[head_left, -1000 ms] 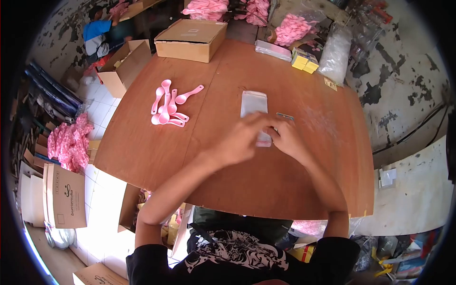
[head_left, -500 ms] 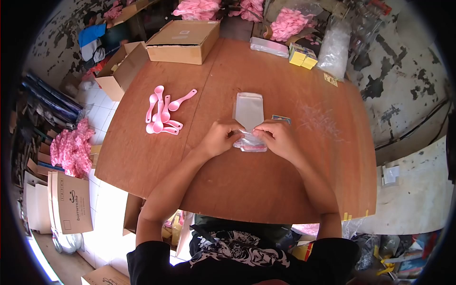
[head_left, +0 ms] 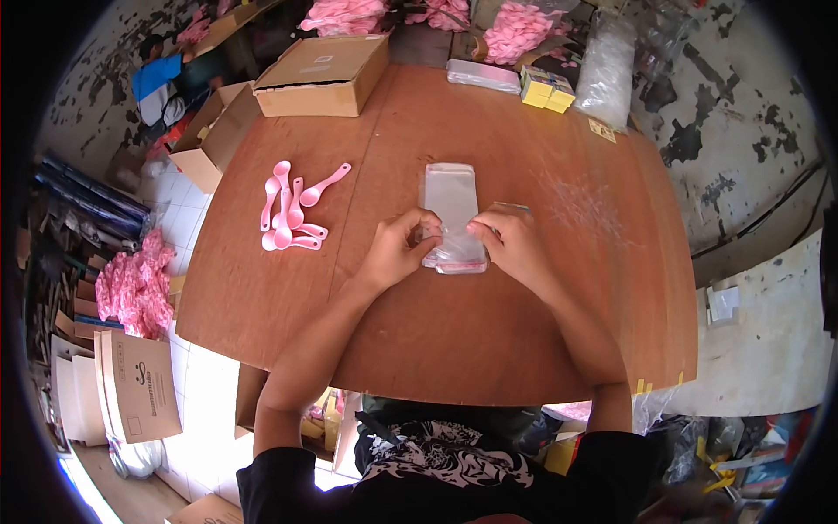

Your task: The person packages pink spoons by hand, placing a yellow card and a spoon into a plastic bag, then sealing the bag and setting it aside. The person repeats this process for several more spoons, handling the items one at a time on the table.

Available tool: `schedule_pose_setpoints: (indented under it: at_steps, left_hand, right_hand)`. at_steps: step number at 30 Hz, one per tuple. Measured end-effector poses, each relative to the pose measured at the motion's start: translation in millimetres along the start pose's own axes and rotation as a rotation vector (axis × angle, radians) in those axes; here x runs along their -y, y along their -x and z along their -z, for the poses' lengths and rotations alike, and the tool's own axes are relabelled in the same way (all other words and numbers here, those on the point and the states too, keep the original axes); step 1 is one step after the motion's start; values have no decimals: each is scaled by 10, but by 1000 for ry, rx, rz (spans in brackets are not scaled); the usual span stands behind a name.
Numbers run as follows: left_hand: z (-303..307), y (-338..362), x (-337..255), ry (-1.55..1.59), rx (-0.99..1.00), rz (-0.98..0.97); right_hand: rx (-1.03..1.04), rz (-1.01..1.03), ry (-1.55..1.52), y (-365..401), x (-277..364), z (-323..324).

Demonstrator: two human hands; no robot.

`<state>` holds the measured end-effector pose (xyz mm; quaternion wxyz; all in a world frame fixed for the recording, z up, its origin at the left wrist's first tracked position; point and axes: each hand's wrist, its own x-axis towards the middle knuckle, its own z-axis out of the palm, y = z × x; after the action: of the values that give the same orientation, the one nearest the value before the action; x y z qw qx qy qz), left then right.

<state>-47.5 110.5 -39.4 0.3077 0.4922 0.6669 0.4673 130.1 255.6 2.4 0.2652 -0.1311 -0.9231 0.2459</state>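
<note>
A stack of clear plastic bags [head_left: 451,188] lies on the brown table in front of me, with a reddish strip along its near edge. My left hand [head_left: 401,249] is at the stack's left side, its fingers curled toward the thumb on thin clear film. At the right side, my right hand [head_left: 513,249] pinches with thumb and forefinger at the bag's edge. The film between the fingertips is hard to make out. Partly hidden behind my right hand lies a small dark-edged card [head_left: 515,208]. Several pink spoons [head_left: 284,227] lie in a loose group to the left.
A cardboard box [head_left: 319,74] stands at the table's far left. Along the far edge are a flat clear-wrapped pack [head_left: 483,77], yellow boxes [head_left: 547,89] and a plastic roll [head_left: 607,74]. Thin plastic scraps [head_left: 585,210] lie at right. A person [head_left: 161,87] is at far left.
My hands have drawn apart, from close together over the bags' near end to the two sides of the stack. More of the film shows between them. The view has shifted slightly.
</note>
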Motion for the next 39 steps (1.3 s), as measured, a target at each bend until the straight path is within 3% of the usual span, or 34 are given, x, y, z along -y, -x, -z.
schedule_pose_setpoints:
  at_steps: [2, 5, 8, 12, 14, 15, 16, 17, 19, 21, 27, 29, 30, 32, 36, 39]
  left_hand:
    - [0, 40, 48, 18, -30, -375]
    - [-64, 33, 21, 294, -130, -514]
    - [64, -1, -114, 46, -30, -625]
    - [85, -21, -117, 6, 69, -458]
    - [63, -128, -22, 199, -58, -309]
    - [59, -140, -27, 230, -108, -235]
    - [104, -120, -107, 229, -108, -235]
    - [154, -107, -199, 338, -127, -211]
    - [195, -145, -268, 508, -162, -204]
    - [219, -159, -310, 474, -178, -194]
    - [121, -34, -459, 520, -158, -152]
    - [129, 8, -453, 495, -140, -101]
    - [135, 17, -445, 493, -145, -101]
    - [142, 29, -427, 417, -154, -86]
    - [110, 140, -524, 343, 21, -114]
    - [44, 220, -611, 413, 26, -164]
  right_hand:
    - [-68, 15, 30, 6, 16, 35]
    - [-8, 24, -45, -3, 59, 86]
    - [-13, 189, -18, 4, 73, 72]
    - [-3, 133, -31, 33, 84, 118]
    - [11, 142, -40, 49, 134, 235]
    - [50, 32, -44, 84, 225, 363]
    - [87, -80, -50, 131, 275, 461]
    - [82, -4, 136, 231, 153, 492]
    - [130, -21, 225, 434, 32, 521]
    - [182, -49, 315, 571, -15, 508]
    - [43, -45, 168, 627, -73, 543]
    - [-236, -244, 270, 519, 267, 704]
    - [-235, -240, 267, 494, 231, 704]
    - [-574, -61, -138, 363, 235, 735]
    - [-482, 6, -367, 129, 361, 709]
    - [-416, 10, -202, 65, 249, 652]
